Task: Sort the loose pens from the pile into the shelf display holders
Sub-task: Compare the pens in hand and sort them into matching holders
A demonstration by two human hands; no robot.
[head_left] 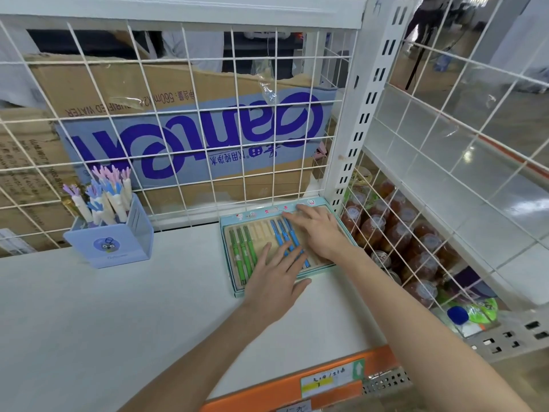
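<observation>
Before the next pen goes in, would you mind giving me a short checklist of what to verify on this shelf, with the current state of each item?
1. Tray lies flat on the shelf: ok.
2. Green pens sit in slots at the tray's left: ok.
3. Blue pens seated in their slots: cannot tell, both hands lie over them.
4. Free slots remain between green and blue: ok, several look bare.
5. Left hand and right hand free to pick up a pen: ok, both flat with fingers straight, holding nothing.
6. Loose pens within reach: not ok, no pile shows; only the holder of pens stands at left.
</observation>
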